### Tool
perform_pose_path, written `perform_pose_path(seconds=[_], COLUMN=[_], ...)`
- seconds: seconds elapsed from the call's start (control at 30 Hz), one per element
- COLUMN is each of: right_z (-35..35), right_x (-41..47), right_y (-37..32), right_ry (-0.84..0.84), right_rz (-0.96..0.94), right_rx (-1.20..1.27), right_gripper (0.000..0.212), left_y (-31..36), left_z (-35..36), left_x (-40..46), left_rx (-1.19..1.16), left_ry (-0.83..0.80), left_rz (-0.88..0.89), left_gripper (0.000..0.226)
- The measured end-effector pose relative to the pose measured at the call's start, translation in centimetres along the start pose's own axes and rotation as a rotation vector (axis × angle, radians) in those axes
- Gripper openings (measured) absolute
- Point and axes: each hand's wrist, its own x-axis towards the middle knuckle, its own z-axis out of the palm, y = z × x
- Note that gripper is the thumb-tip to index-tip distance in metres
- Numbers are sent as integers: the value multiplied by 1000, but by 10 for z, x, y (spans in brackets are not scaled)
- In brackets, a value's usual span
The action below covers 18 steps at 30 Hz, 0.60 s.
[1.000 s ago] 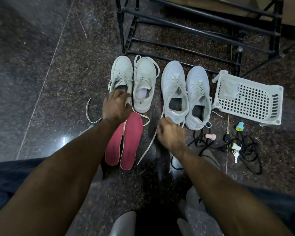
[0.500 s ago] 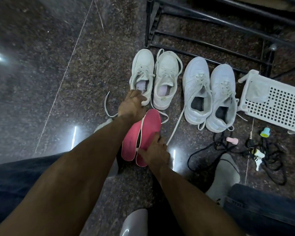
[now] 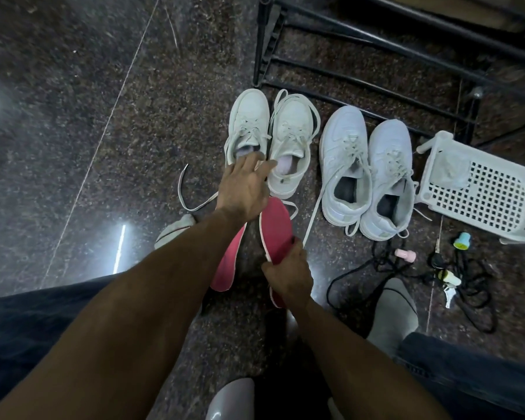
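Glossy speckled stone floor (image 3: pixel 73 116), matt pink foam insole (image 3: pixel 278 228), perforated plastic basket (image 3: pixel 479 204).

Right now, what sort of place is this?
Probably a home entryway or shoe-storage corner: a polished speckled stone floor, a black metal rack, and white sneakers lined up in front of it, with a pink insole held nearby.

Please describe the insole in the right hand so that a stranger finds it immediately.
Before the black metal rack stand two pairs of white sneakers. At the left pair's heels lie two pink insoles. It is the right insole, gripped by the right hand; the other lies under the left forearm.
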Motion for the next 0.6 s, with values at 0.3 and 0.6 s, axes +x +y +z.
perform_pose_path(seconds=[0.3,0.6], right_z=[-53,-96], right_x=[5,1], right_y=[47,24], right_ry=[82,41], right_rz=[-26,-241], right_rx=[280,415], right_gripper=[49,48], left_y=[32,61], left_z=[-5,11], left_x=[14,-58], left_rx=[162,-710], left_ry=[-437,-535], left_rz=[24,-214], left_gripper=[58,14])
